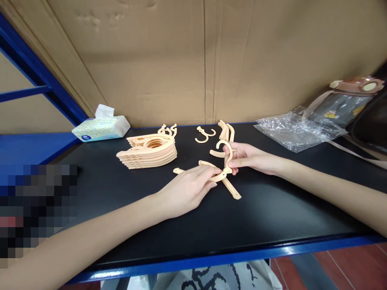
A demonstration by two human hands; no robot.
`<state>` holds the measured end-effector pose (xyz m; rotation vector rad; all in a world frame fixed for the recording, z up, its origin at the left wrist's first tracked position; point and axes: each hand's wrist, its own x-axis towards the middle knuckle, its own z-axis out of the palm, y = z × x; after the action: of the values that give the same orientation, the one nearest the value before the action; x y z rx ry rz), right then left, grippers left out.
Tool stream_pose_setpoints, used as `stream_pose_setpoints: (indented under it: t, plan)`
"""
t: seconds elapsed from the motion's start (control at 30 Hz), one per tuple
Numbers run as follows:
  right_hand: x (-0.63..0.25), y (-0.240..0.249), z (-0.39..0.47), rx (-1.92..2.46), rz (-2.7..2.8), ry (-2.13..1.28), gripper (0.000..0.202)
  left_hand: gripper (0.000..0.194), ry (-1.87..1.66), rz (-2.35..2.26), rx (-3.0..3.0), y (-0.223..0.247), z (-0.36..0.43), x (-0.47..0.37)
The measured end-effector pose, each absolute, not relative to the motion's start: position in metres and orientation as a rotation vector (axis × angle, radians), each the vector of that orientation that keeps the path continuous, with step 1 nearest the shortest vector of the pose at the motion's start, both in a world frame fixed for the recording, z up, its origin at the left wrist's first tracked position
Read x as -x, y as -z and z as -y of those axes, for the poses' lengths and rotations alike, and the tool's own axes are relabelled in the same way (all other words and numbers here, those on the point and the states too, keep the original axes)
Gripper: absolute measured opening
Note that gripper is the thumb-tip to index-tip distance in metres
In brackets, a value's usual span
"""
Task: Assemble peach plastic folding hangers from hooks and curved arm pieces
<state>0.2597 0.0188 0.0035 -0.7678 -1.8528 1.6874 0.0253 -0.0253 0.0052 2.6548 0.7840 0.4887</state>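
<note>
Over the black tabletop (272, 219), the left grip (192, 185) clasps a beige strip (219, 177), the right grip (244, 156) a hook (231, 154).

Blue logo (86, 137) on tissue pack (104, 127), black lettering (199, 275) on bag (222, 269): illegible.

A slender, smooth left forearm (121, 217) is seen bare from the edge of view to the wrist, its outline tapered gradually toward a bare left hand (189, 187) with slim fingers. An equally slender, uncovered right forearm (326, 185) is joined by a narrow wrist to a bare, slim-fingered right hand (248, 156).
</note>
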Motion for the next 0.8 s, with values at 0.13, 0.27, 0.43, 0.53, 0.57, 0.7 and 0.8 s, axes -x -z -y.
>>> stream_pose_setpoints:
  t: [0.13,0.27,0.43,0.53,0.57,0.7,0.8]
  plan:
    - [-0.2606,-0.0041,-0.0202,0.748,1.888,-1.712,0.028,0.021,-0.489,-0.774,-2.683,-0.0038,0.0249,-0.0253]
    - [-0.2613,-0.0037,-0.0206,0.746,1.892,-1.712,0.025,0.029,-0.52,-0.786,-2.689,-0.003,0.0251,-0.0245]
    - [-0.2622,-0.0033,-0.0198,0.754,1.905,-1.731,0.027,0.032,-0.508,-0.789,-2.69,-0.0031,0.0252,-0.0244]
    - [-0.2612,-0.0047,-0.0189,0.758,1.913,-1.724,0.025,0.032,-0.508,-0.753,-2.692,-0.004,0.0251,-0.0241]
    - [-0.2606,-0.0053,-0.0186,0.756,1.917,-1.728,0.024,0.032,-0.504,-0.737,-2.692,-0.0045,0.0251,-0.024]
    - [-0.2587,-0.0059,-0.0172,0.745,1.921,-1.757,0.024,0.031,-0.482,-0.712,-2.677,-0.0064,0.0244,-0.0231]
    - [-0.2584,-0.0043,-0.0162,0.753,1.912,-1.75,0.024,0.03,-0.486,-0.71,-2.644,-0.0065,0.0232,-0.0221]
